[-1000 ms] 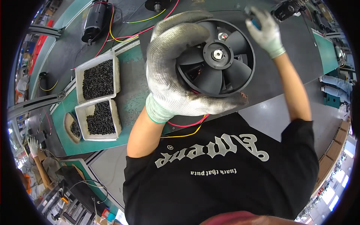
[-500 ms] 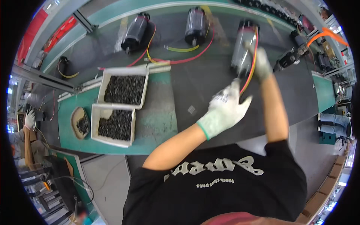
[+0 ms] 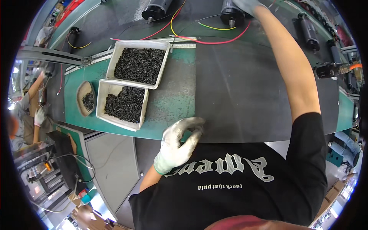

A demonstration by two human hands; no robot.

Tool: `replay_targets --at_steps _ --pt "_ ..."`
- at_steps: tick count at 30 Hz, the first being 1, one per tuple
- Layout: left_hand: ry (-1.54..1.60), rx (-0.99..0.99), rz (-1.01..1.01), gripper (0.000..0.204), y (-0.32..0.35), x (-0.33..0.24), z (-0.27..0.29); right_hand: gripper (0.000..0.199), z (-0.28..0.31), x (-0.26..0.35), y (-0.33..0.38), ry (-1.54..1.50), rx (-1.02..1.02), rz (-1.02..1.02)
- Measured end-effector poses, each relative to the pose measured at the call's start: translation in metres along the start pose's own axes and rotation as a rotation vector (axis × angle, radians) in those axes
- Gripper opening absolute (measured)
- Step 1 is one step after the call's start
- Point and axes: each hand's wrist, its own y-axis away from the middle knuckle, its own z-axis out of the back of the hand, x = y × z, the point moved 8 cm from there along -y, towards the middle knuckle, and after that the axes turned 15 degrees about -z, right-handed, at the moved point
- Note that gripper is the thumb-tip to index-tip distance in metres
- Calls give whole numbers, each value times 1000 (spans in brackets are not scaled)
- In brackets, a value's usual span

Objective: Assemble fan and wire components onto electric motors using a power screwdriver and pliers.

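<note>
My left hand (image 3: 178, 143), in a pale work glove, is over the bench's near edge, with bent fingers, the thumb apart and nothing in it. My right arm stretches to the far side of the bench. There my gloved right hand (image 3: 248, 5) is against a dark cylindrical motor (image 3: 232, 15), its fingers mostly cut off by the upper edge. Red and yellow-green wires (image 3: 216, 41) trail near this motor. Left of it lies another motor (image 3: 156, 9), and a third motor (image 3: 308, 32) lies at the far right, apart from my hands.
Two white bins (image 3: 158, 81) (image 3: 100, 103) of small black parts and a smaller tray (image 3: 79, 96) stand on the green mat (image 3: 180, 80) at left. A black tool (image 3: 327, 71) with an orange hose is at right. A co-worker's gloved hand (image 3: 39, 117) shows at far left.
The motor my right hand was on now lies farther right, out of my hands. The right hand has moved to the middle motor. My left hand has drawn back toward me and left.
</note>
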Motion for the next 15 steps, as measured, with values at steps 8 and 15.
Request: replay_targets --at_steps 8,15 --pt "-1109 -258 -409 51 -133 -13 -3 66 69 140 57 -307 222 -205" --pt "-971 91 39 63 -192 44 -27 104 56 100 150 -310 165 -182"
